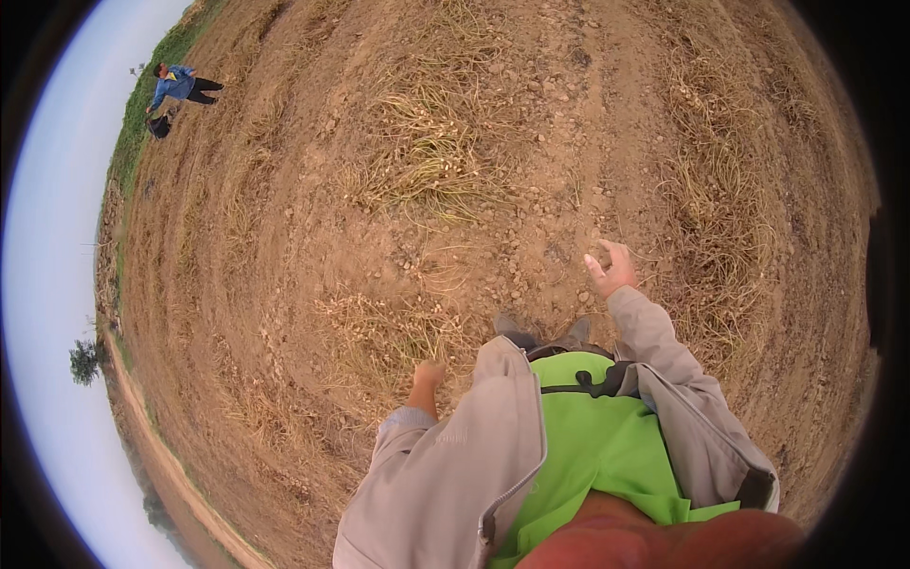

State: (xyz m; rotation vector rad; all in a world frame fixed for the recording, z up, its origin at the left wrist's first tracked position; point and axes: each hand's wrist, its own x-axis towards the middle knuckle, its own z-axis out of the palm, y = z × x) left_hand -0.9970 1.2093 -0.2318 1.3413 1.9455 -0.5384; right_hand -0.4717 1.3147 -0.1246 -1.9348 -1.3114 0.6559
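My right hand (614, 269) is held out over bare brown soil in front of me. Its thumb and fingers are curved but apart, and nothing shows between them. Lower and to the left, my left hand (429, 374) hangs beside my jacket, nearest a low heap of dry plants (379, 327). Its fingers point down and are mostly hidden by the back of the hand. Farther ahead lies a larger heap of pulled, yellowing plants (431, 156) with pale pods, which look like peanuts. Neither hand touches the plants, as far as I can see.
A long row of dried plants (725, 190) runs along my right. My shoes (517, 330) stand on cloddy soil. Far left, a person (177, 85) in a blue jacket holds a black bag (159, 126). Beyond are a dirt track (161, 427) and a tree (85, 361).
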